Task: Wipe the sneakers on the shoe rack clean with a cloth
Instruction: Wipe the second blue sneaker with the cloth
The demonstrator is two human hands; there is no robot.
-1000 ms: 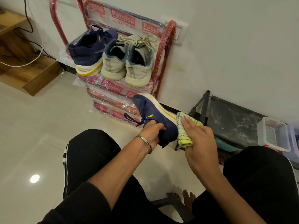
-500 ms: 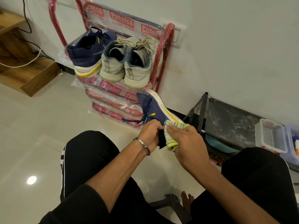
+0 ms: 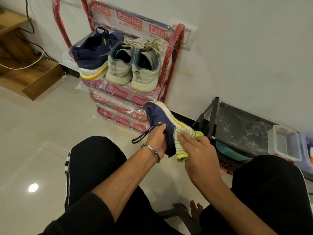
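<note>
left grip (image 3: 156, 139): my fingers curled round the navy sneaker (image 3: 163, 122), held above the floor, in front of the shoe rack (image 3: 171, 53)
right grip (image 3: 197, 148): flat fingers pressing the yellow-green cloth (image 3: 182, 146) onto its side
rack top shelf: second navy sneaker (image 3: 94, 55), grey pair (image 3: 133, 68)

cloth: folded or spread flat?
Folded: the cloth is bunched in layers under the right hand, against the navy sneaker.

Rack wrap (image 3: 118, 92): "Patelsa" in white on pink labels, repeated on every tier.
Top label (image 3: 129, 21): "Patelsa", beneath it "Regd No" and digits, partly legible.
Bangle (image 3: 153, 150): engraved letters, unreadable.
</note>
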